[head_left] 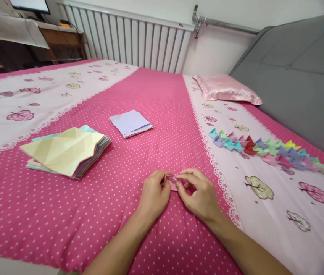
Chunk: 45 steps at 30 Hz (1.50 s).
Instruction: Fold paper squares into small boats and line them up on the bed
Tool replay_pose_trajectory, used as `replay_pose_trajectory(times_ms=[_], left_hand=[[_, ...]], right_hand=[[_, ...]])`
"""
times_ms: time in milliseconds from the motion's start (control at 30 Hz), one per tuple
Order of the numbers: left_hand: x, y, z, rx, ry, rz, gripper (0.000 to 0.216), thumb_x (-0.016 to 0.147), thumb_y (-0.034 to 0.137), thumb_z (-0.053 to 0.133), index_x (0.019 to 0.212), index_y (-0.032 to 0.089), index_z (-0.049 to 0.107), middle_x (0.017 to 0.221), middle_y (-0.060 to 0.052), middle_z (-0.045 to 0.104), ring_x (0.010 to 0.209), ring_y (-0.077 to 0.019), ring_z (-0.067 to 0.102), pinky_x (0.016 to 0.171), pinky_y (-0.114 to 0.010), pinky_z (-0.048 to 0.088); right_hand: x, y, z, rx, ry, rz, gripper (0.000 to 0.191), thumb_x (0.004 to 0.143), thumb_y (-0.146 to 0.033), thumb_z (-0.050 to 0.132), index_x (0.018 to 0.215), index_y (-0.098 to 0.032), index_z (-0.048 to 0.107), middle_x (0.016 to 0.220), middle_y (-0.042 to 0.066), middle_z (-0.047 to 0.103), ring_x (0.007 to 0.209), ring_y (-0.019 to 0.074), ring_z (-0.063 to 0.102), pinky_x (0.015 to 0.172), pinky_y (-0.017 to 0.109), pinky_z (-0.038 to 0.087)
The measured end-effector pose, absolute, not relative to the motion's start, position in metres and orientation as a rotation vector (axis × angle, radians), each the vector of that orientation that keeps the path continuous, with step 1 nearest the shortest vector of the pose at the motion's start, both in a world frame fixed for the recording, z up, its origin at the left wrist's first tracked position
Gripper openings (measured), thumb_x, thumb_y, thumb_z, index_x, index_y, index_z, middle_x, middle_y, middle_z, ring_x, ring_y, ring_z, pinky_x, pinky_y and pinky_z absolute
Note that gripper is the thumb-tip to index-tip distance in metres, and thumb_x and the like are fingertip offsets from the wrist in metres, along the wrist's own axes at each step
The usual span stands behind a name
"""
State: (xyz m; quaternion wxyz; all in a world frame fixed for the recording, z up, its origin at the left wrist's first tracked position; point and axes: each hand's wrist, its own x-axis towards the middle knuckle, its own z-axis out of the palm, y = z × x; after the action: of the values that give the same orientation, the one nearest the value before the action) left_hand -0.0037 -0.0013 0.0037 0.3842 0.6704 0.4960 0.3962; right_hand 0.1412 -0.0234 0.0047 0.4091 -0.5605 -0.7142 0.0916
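A small folded pink paper [173, 185] is pinched between both hands, just above the polka-dot bedspread. My left hand [154, 193] grips its left side, thumb in front and fingers curled behind. On the other side my right hand [199, 193] has thumb and fingertips closed on the paper's right edge. Parts of the paper are hidden behind the fingers. Beyond the hands lies a neat stack of lilac square paper [130, 121]. To the left is a thicker, uneven pile of creased sheets [67, 149], pale yellow on top.
Rows of small folded paper boats [267, 149] in several colours stand on the right of the bedspread [167, 99]. A pink pillow [227, 88] lies near the grey headboard [293, 68]. A white radiator [133, 38] lines the wall, and a desk [60, 42] with a monitor stands far left.
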Motion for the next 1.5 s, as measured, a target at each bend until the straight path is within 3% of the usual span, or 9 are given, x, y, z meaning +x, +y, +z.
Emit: replay_pose_trajectory(times_ms=[267, 400, 500, 600, 833, 1233, 1500], left_hand=[[-0.003, 0.000, 0.001, 1.897, 1.158, 0.962, 0.030, 0.078, 0.009, 0.041, 0.094, 0.019, 0.064, 0.091, -0.006, 0.065, 0.083, -0.0173, 0.058, 0.079, -0.033, 0.045], [-0.002, -0.003, -0.001, 2.008, 1.250, 1.085, 0.033, 0.080, 0.010, 0.041, 0.109, 0.017, 0.055, 0.111, -0.010, 0.057, 0.103, -0.0202, 0.052, 0.088, -0.037, 0.043], [-0.002, -0.006, 0.000, 2.221, 1.282, 1.149, 0.023, 0.082, 0.014, 0.043, 0.098, 0.018, 0.059, 0.119, -0.011, 0.051, 0.111, -0.0221, 0.046, 0.091, -0.038, 0.041], [-0.003, -0.006, 0.002, 2.428, 1.316, 1.132, 0.020, 0.082, 0.015, 0.044, 0.084, 0.019, 0.064, 0.114, -0.011, 0.054, 0.110, -0.0243, 0.047, 0.091, -0.042, 0.040], [-0.006, -0.003, -0.001, 2.382, 1.450, 1.053, 0.021, 0.073, 0.008, 0.052, 0.080, 0.018, 0.069, 0.107, -0.011, 0.057, 0.101, -0.0251, 0.051, 0.084, -0.041, 0.044], [-0.009, 0.001, -0.005, 2.169, 1.497, 0.914, 0.022, 0.073, 0.011, 0.053, 0.081, 0.021, 0.070, 0.105, -0.008, 0.059, 0.101, -0.0231, 0.052, 0.086, -0.039, 0.044], [-0.008, 0.000, 0.001, 2.319, 1.521, 0.726, 0.016, 0.075, 0.013, 0.051, 0.079, 0.016, 0.067, 0.111, -0.012, 0.055, 0.103, -0.0249, 0.050, 0.088, -0.039, 0.043]], right_hand=[[0.139, -0.024, 0.004, -1.383, -1.805, 0.246, 0.010, 0.073, -0.019, 0.058, 0.076, -0.021, 0.067, 0.091, 0.006, 0.061, 0.073, 0.0152, 0.060, 0.061, 0.027, 0.052], [0.139, -0.024, 0.000, -1.408, -1.848, 0.209, 0.009, 0.074, -0.019, 0.058, 0.077, -0.021, 0.066, 0.090, 0.006, 0.061, 0.074, 0.0160, 0.061, 0.064, 0.028, 0.052], [0.140, -0.024, -0.003, -1.430, -1.880, 0.192, 0.009, 0.075, -0.020, 0.056, 0.078, -0.020, 0.065, 0.090, 0.006, 0.062, 0.075, 0.0165, 0.060, 0.066, 0.029, 0.051], [0.140, -0.023, -0.004, -1.434, -1.893, 0.196, 0.010, 0.075, -0.019, 0.055, 0.080, -0.020, 0.064, 0.092, 0.006, 0.061, 0.075, 0.0167, 0.060, 0.067, 0.029, 0.051], [0.139, -0.024, 0.005, -1.383, -1.894, 0.359, 0.020, 0.070, -0.017, 0.058, 0.087, -0.019, 0.066, 0.091, 0.006, 0.061, 0.078, 0.0171, 0.060, 0.067, 0.029, 0.051], [0.140, -0.018, 0.003, -1.456, -1.720, 0.609, 0.013, 0.074, -0.021, 0.058, 0.075, -0.020, 0.071, 0.082, 0.005, 0.065, 0.059, 0.0117, 0.059, 0.053, 0.024, 0.051], [0.140, -0.025, 0.002, -1.494, -1.965, 0.348, 0.017, 0.076, -0.024, 0.055, 0.085, -0.022, 0.070, 0.101, 0.006, 0.062, 0.079, 0.0169, 0.061, 0.069, 0.030, 0.052]])
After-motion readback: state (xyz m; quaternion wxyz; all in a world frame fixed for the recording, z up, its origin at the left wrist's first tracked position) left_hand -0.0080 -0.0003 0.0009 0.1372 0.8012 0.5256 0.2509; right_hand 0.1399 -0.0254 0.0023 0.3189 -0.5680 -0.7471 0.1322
